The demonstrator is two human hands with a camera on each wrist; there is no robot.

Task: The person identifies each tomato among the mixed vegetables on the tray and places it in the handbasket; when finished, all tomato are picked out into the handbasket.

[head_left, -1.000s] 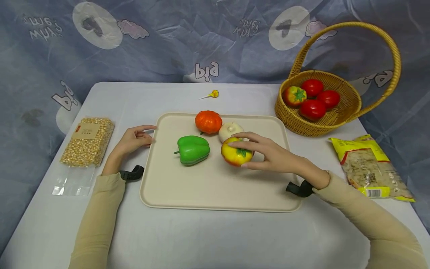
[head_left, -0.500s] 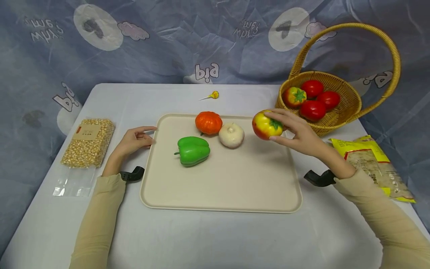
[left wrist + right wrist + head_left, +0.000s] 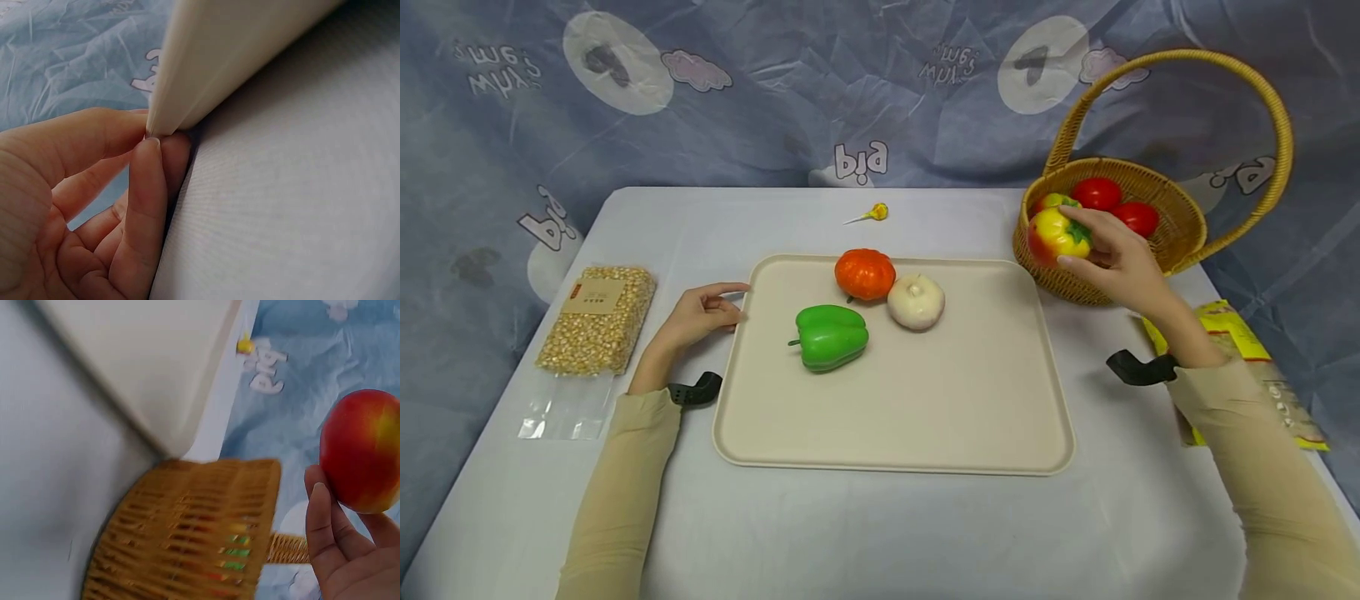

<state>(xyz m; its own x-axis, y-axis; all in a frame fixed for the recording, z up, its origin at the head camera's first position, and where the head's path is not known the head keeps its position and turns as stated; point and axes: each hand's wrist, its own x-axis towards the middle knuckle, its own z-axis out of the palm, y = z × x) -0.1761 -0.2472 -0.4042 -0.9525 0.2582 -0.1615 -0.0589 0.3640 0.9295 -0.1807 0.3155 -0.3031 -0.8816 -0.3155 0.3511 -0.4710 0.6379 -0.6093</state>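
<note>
A red-and-yellow tomato (image 3: 1060,236) with a green star-shaped leaf top is in my right hand (image 3: 1123,262). Thumb and fingers grip it above the near left rim of the wicker basket (image 3: 1067,287); in the right wrist view this tomato (image 3: 361,450) is raised beside the basket (image 3: 181,531). Inside the basket lie red tomatoes (image 3: 1097,193) and a similar red-and-yellow one (image 3: 1054,201), partly hidden. My left hand (image 3: 698,313) pinches the left edge of the beige tray (image 3: 895,417), its fingertips at the rim in the left wrist view.
The tray bears an orange pumpkin (image 3: 865,274), a green bell pepper (image 3: 830,337) and a white garlic bulb (image 3: 917,302). A lollipop (image 3: 877,212) lies behind it. Corn kernels in a bag (image 3: 598,321) lie left; a yellow food package (image 3: 1262,350) sits right, partly under my arm. The basket handle arches high.
My right hand has carried the red-and-yellow tomato from beside the garlic bulb, up and rightward to the basket. The left hand stays at the tray's edge.
</note>
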